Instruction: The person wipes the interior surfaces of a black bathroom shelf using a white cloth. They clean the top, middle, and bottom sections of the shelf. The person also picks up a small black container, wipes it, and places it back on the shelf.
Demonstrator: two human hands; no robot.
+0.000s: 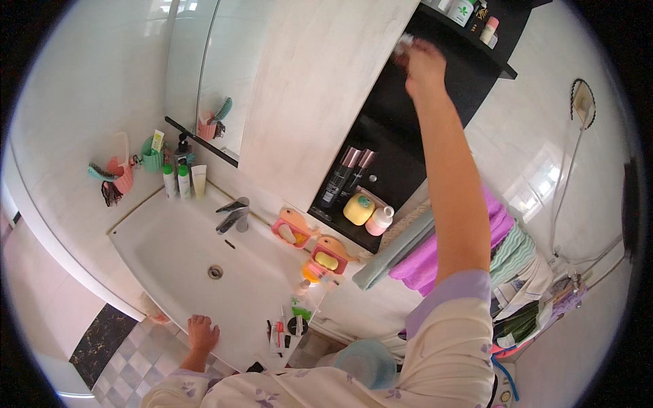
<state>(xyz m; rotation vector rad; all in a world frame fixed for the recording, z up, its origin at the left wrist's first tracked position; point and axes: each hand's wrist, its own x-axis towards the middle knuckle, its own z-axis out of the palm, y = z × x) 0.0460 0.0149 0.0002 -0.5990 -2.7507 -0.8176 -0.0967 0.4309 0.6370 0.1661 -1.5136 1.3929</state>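
My right hand [424, 64] is raised into the black open shelf [461, 86], below its upper board. Its fingers close on a small whitish item [405, 43], blurred and partly hidden, so its kind cannot be told. My left hand [202, 334] rests on the front rim of the white washbasin [168, 285], fingers curled; nothing shows in it. Lower in the shelf stand dark bottles with pinkish caps [351, 157], a yellow container [358, 209] and a pink-and-white bottle [380, 221]. On the upper board are a white bottle [461, 13] and a pink-capped tube [490, 30].
A chrome faucet [234, 217] stands behind the basin. Whale-shaped soap dishes [334, 255] and small cosmetics [278, 336] lie at its right side. Tubes and bottles [183, 182] stand in the left corner. Towels [416, 260] hang beneath my right arm, above a bluish bucket [366, 362].
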